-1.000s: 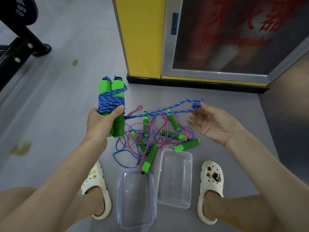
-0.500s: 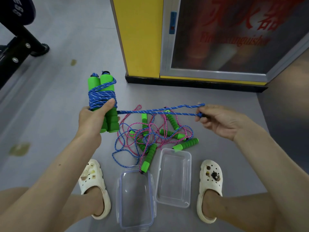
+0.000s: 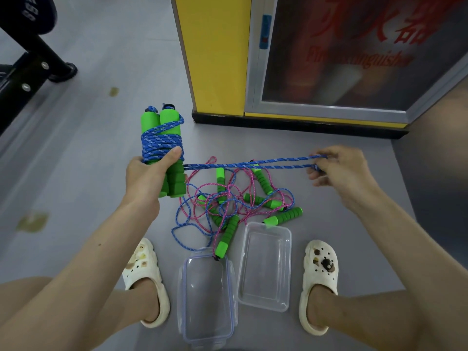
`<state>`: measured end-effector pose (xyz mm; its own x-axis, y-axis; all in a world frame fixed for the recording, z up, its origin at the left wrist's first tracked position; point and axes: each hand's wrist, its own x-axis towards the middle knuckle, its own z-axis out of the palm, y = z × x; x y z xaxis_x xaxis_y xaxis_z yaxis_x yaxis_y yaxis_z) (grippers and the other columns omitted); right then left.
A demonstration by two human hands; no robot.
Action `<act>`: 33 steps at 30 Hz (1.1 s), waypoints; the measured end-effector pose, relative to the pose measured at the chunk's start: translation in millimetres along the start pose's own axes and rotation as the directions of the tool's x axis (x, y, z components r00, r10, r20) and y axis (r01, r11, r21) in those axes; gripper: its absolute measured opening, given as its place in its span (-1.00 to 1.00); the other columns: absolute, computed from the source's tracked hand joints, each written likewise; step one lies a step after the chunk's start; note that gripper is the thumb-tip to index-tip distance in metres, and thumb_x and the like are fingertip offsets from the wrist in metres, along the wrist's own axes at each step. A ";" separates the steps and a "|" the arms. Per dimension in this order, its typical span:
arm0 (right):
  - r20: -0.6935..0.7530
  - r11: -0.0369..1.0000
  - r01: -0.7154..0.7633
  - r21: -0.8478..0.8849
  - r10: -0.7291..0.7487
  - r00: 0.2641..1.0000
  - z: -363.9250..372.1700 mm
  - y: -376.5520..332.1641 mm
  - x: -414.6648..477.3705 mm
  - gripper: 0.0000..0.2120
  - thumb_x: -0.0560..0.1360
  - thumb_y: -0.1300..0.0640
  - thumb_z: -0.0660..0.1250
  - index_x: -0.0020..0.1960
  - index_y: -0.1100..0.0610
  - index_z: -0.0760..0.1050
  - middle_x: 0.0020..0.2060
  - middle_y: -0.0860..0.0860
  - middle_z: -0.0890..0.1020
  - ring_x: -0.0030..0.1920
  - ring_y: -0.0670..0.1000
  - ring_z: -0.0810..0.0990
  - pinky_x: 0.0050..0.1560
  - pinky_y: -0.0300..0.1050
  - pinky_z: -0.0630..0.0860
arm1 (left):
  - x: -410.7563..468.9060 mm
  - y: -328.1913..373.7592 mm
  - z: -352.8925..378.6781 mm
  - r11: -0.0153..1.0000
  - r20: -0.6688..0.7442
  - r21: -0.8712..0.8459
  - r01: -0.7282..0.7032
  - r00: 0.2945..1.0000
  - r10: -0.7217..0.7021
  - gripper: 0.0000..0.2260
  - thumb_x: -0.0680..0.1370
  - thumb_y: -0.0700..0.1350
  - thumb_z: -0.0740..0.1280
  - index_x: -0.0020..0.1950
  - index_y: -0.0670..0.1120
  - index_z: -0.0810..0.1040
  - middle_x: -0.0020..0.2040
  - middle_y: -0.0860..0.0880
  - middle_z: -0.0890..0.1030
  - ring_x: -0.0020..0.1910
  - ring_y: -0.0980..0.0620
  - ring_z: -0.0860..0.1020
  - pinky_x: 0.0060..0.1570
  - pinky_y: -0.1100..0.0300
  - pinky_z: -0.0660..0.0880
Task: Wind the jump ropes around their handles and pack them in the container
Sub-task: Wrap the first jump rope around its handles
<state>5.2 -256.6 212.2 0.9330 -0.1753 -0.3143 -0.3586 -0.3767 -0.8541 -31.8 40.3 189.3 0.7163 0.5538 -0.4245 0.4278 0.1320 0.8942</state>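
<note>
One rope nearly done, none packed: left hand (image 3: 149,178) grips the paired green foam handles (image 3: 162,120) upright, fingers curled round them, thumb pressing the blue rope coil (image 3: 162,145) wrapped around their middle. The right hand (image 3: 339,171) pinches the doubled rope tail (image 3: 248,164), pulled taut between the hands above the floor (image 3: 88,153). Left to do, as I read it: wrap that last length, secure it, drop the bundle in. The clear container (image 3: 266,264) sits empty on the floor, with its lid (image 3: 206,295) just beside it and a loose handle's end overlapping the lid's edge. The tangled pile (image 3: 233,198) of pink and blue ropes with several green handles lies just beyond, unwound.
</note>
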 end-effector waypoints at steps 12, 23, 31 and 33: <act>-0.023 0.998 0.028 0.048 -0.027 0.999 -5.3 11.5 4.6 -0.78 0.46 0.45 0.31 -0.22 0.15 0.53 -0.28 0.18 0.62 -0.36 0.02 0.64 -0.22 -0.18 0.64 | 4.0 -3.8 -3.9 0.999 -0.026 0.032 -0.011 1.000 0.012 -0.47 0.29 0.10 0.58 0.11 -0.02 0.42 0.08 -0.10 0.63 0.01 -0.18 0.64 0.03 -0.19 0.57; 0.142 0.833 0.377 -0.404 -0.350 0.926 -18.5 12.6 -0.1 -0.82 0.34 0.35 0.44 -0.22 0.14 0.50 -0.33 -0.02 0.60 -0.28 -0.06 0.58 -0.17 -0.26 0.52 | -0.4 3.2 -3.0 1.000 -0.028 -0.007 0.000 1.000 0.000 -0.47 0.39 -0.01 0.53 0.25 -0.17 0.44 -0.06 -0.11 0.66 -0.22 -0.10 0.68 -0.33 0.10 0.60; 0.254 0.961 0.264 0.086 -0.277 0.927 -32.3 4.9 -5.1 -0.82 0.32 0.48 0.42 -0.25 0.23 0.54 -0.15 0.07 0.59 -0.29 0.00 0.59 -0.30 -0.22 0.55 | 4.7 1.3 -4.1 1.000 -0.035 -0.011 0.023 0.999 -0.023 -0.46 0.38 -0.01 0.54 0.25 -0.20 0.46 -0.08 -0.13 0.67 -0.29 -0.07 0.68 -0.45 0.14 0.57; 0.293 0.938 0.183 0.296 -0.271 0.917 -32.2 1.6 -10.1 -0.84 0.28 0.45 0.40 -0.28 0.22 0.54 -0.17 0.02 0.63 -0.28 -0.05 0.59 -0.35 -0.29 0.51 | 6.9 -3.7 -3.7 0.999 -0.028 0.008 0.045 0.999 -0.045 -0.47 0.37 0.00 0.55 0.22 -0.21 0.48 -0.06 -0.16 0.67 -0.24 -0.11 0.68 -0.36 0.07 0.61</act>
<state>-5.9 -284.8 227.4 0.9619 0.2074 -0.1780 -0.1565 -0.1161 -0.9808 -30.5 46.7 183.6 0.6808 0.5696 -0.4604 0.4641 0.1508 0.8728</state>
